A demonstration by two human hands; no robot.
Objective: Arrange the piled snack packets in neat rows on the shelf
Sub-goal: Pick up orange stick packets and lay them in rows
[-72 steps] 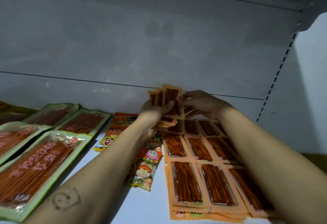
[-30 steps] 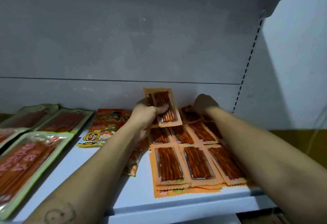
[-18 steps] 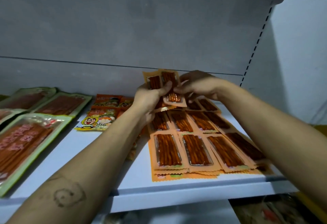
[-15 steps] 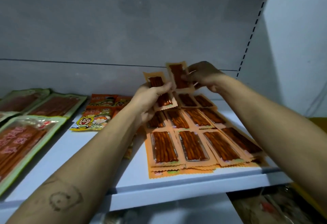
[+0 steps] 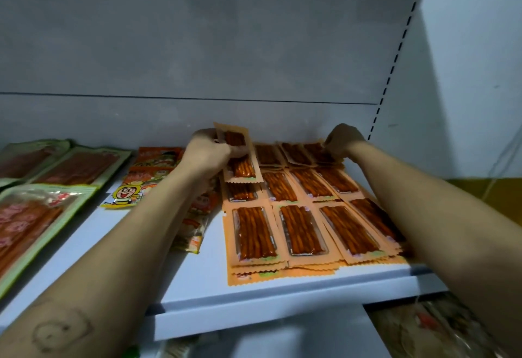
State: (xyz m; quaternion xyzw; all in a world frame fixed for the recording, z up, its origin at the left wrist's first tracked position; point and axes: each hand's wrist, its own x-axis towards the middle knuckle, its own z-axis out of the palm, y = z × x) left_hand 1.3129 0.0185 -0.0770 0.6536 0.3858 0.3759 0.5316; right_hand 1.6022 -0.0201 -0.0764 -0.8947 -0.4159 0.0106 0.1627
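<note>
Well, the grey back panel (image 5: 197,47) fills most of my view, with a white side wall (image 5: 466,75) to the right bearing a strip of dark slots. Below them runs the white shelf (image 5: 197,281), its left end cut off by the frame. Under its front lip is a lower level (image 5: 409,329), too blurred to tell what it holds. Far left lie big green-edged packets (image 5: 34,216), partly out of frame. On the right half the orange packets (image 5: 299,227) lie flat in rows, stacked a few deep at the front; my right forearm covers the outer ones. Between the two groups sit cartoon packets (image 5: 132,188), loosely overlapped, some hidden under my left arm. My left hand (image 5: 206,157) is clamped on a single packet (image 5: 240,160), thumb across its front, lifted above the leftmost column. My right hand (image 5: 341,140) is at the back right corner on the last row; its fingers face away, so I cannot tell whether they pinch a packet or only touch it.
</note>
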